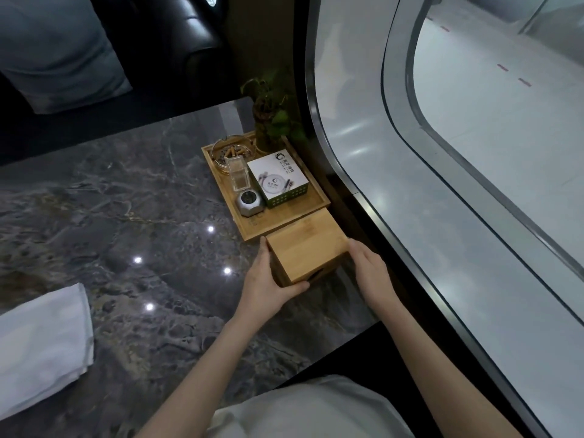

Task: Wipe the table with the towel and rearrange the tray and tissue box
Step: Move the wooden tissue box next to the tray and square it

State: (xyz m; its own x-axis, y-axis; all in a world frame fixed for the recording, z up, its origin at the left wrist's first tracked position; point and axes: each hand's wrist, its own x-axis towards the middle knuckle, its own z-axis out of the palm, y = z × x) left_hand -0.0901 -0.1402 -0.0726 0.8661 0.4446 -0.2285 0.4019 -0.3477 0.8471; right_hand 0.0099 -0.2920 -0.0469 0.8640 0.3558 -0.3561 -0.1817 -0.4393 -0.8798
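tissue box (308, 240) before tray (252, 230) | towel (41, 336) far left on table (126, 200)

A plain bamboo tissue box (308, 245) stands upright against the near edge of the loaded bamboo tray (252, 232), the folded white towel (41, 349) well apart.

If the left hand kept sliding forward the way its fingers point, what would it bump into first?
Probably the wooden tray. The left hand lies along the side of the bamboo tissue box, fingers pointing away from the person, and the tray's near edge sits just beyond the fingertips. Depth is hard to judge from one view.
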